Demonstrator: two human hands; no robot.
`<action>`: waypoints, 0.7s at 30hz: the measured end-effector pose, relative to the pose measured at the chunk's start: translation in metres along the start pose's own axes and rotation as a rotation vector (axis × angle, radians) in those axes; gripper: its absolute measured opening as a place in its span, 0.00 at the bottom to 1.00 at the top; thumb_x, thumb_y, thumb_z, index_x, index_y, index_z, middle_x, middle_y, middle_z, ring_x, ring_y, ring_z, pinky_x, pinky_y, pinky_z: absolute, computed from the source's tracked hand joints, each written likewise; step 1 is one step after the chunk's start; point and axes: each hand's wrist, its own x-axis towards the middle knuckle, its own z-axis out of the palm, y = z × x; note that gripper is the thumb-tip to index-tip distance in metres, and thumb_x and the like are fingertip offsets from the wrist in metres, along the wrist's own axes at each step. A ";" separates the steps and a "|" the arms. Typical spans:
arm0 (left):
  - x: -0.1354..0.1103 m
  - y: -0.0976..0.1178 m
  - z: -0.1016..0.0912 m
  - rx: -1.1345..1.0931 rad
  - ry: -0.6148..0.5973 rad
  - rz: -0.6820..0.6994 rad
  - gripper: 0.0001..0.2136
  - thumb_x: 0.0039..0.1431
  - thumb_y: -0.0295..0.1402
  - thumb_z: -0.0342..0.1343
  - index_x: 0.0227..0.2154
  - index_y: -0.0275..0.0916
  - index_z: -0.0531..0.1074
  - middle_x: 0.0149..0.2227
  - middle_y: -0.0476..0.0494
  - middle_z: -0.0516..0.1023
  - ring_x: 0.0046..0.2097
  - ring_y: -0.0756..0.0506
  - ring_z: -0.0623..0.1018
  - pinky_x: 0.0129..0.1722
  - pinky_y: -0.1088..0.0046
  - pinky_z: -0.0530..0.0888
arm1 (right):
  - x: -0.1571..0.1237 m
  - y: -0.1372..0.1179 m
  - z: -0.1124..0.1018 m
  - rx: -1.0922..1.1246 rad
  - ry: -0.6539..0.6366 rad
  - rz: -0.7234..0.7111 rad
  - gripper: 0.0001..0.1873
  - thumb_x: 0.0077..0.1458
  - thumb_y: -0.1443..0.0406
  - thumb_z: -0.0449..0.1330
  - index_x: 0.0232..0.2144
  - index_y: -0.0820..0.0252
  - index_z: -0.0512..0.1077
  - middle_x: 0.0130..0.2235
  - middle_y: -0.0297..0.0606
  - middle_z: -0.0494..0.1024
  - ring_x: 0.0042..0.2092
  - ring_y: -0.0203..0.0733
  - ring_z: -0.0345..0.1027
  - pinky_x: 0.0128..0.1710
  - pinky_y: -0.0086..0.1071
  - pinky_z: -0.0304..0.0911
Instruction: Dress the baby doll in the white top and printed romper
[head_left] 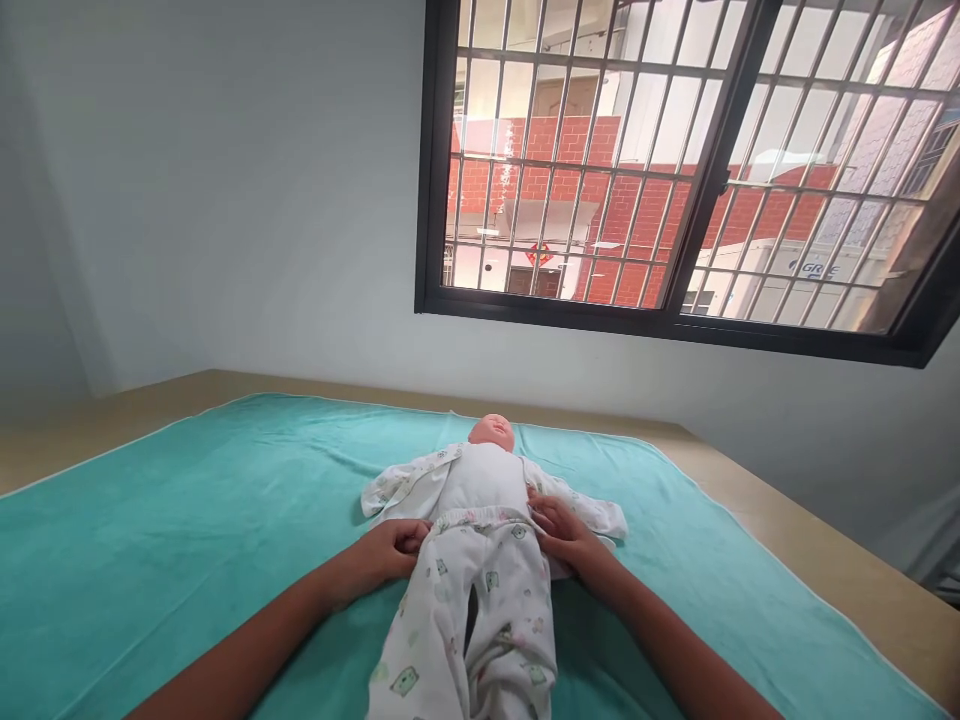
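A baby doll (493,432) lies on its back with its head at the far end. It wears a white undershirt (484,478), an open printed jacket (420,478) with sleeves spread to both sides, and white printed pants (491,580). At the waistband's left side, my left hand (394,552) is closed on the pants, its fingers curled at the edge. My right hand (562,530) is at the opposite side of the waistband, its fingers bent around the pants' edge beside the jacket. Both hands' fingertips are partly hidden by cloth.
Under the doll a teal blanket (225,520) is spread over a wooden tabletop (787,500), whose border shows around it. Behind stand a pale wall (262,200) and a dark-framed window (547,305) with metal bars.
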 end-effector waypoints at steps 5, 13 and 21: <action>0.002 -0.004 0.012 -0.142 0.085 0.020 0.10 0.46 0.33 0.63 0.30 0.37 0.70 0.30 0.52 0.73 0.33 0.49 0.69 0.33 0.76 0.65 | -0.010 -0.022 0.002 0.011 -0.015 0.148 0.16 0.42 0.62 0.72 0.33 0.55 0.71 0.70 0.34 0.46 0.65 0.59 0.54 0.54 0.46 0.64; 0.010 -0.023 0.015 -0.160 0.202 0.054 0.05 0.52 0.30 0.57 0.28 0.39 0.65 0.27 0.55 0.66 0.30 0.52 0.64 0.28 0.78 0.60 | -0.012 -0.030 0.009 -0.264 -0.047 0.126 0.18 0.41 0.58 0.72 0.32 0.56 0.71 0.64 0.39 0.60 0.57 0.53 0.63 0.52 0.44 0.64; 0.013 -0.025 0.022 -0.308 0.261 0.068 0.13 0.49 0.27 0.60 0.37 0.43 0.65 0.36 0.53 0.74 0.33 0.50 0.72 0.31 0.76 0.67 | -0.011 -0.037 0.017 -0.126 -0.074 0.222 0.15 0.43 0.58 0.71 0.34 0.57 0.76 0.44 0.37 0.78 0.46 0.48 0.71 0.47 0.41 0.65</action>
